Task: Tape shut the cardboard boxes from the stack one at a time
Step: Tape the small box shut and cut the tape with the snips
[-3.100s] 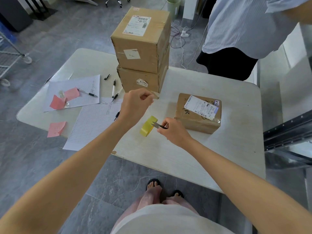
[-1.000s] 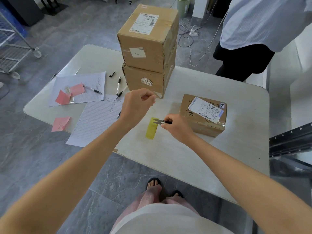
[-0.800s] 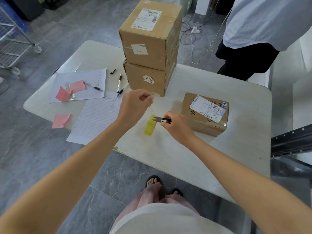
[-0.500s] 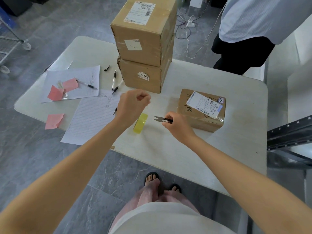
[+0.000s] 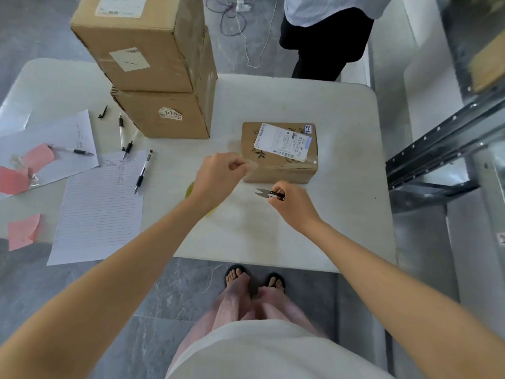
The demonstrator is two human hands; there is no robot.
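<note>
A small cardboard box [image 5: 276, 170] with a white label lies on the white table [image 5: 314, 228]. My left hand [image 5: 216, 177] pinches a strip of clear tape [image 5: 247, 166], whose free end reaches the box's near left edge. The yellow tape roll [image 5: 190, 191] lies on the table, mostly hidden under my left wrist. My right hand [image 5: 292, 205] grips small snips [image 5: 266, 193], blades pointing left, just in front of the box. Two larger cardboard boxes are stacked at the back: the top box [image 5: 142, 47] on the bottom box [image 5: 166, 116].
Lined paper [image 5: 98, 212], another sheet [image 5: 49, 151], several pens [image 5: 143, 170] and pink notes [image 5: 23, 233] cover the table's left side. A person [image 5: 325, 34] stands beyond the far edge. A metal rack [image 5: 442, 143] rises on the right. My feet stand below the near edge.
My left hand moved right with the cut tape strip to the small box. The yellow roll now lies on the table under my wrist. My right hand with the snips shifted slightly right.
</note>
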